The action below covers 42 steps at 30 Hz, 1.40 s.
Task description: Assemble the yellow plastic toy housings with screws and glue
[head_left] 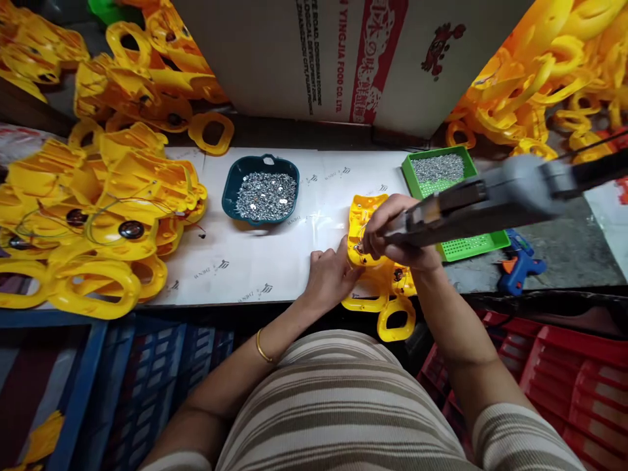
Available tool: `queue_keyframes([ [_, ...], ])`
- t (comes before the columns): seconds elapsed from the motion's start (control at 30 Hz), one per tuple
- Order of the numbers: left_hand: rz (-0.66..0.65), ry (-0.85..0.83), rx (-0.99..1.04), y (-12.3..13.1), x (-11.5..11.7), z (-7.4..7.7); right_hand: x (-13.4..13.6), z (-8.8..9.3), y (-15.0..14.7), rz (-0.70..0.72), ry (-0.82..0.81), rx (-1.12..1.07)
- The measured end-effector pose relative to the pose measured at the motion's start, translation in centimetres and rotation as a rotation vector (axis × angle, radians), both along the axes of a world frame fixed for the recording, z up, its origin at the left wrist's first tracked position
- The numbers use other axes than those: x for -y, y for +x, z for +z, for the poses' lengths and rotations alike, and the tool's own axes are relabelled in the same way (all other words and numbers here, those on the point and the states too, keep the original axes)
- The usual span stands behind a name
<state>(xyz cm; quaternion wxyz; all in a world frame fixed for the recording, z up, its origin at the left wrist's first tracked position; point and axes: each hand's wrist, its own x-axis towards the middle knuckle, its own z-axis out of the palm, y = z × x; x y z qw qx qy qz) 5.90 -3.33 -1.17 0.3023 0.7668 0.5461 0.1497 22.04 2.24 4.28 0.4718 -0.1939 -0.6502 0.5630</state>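
A grey power screwdriver lies in the closed grip of my right hand, its body slanting up to the right and its nose over a yellow plastic shell. The tip itself is hidden behind my fingers. My left hand is curled against the shell's left edge, steadying it with thumb and fingers. Attached or lying just below, a yellow ring-shaped part overhangs the table's front edge. Thin wires and a small dark round piece show between the yellow parts.
A dark teal basin of small screws stands to the left, a green tray of screws to the right. Beyond it lies a blue glue gun. Yellow shells pile up at left. A cardboard box blocks the back.
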Motion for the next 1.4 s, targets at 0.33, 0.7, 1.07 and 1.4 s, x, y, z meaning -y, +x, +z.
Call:
queue_keyframes([
  [0.33, -0.178, 0.513, 0.051, -1.0, 1.5, 0.9, 5.6, 2.2, 9.8, -1.067, 0.175, -0.085],
  [0.7, -0.756, 0.488, -0.106, 0.0, 1.8, 0.7, 4.8, -2.3, 11.9, -0.974, 0.062, -0.058],
  [1.07, -0.904, 0.567, -0.223, -2.5, -1.8, 1.7, 14.7, -0.1, 15.3, -2.039, 0.648, 0.153],
  [1.4, -1.031, 0.44, -0.315, -8.4, -6.5, 3.7, 13.3, -8.6, 23.3, -1.626, -0.612, 1.116],
])
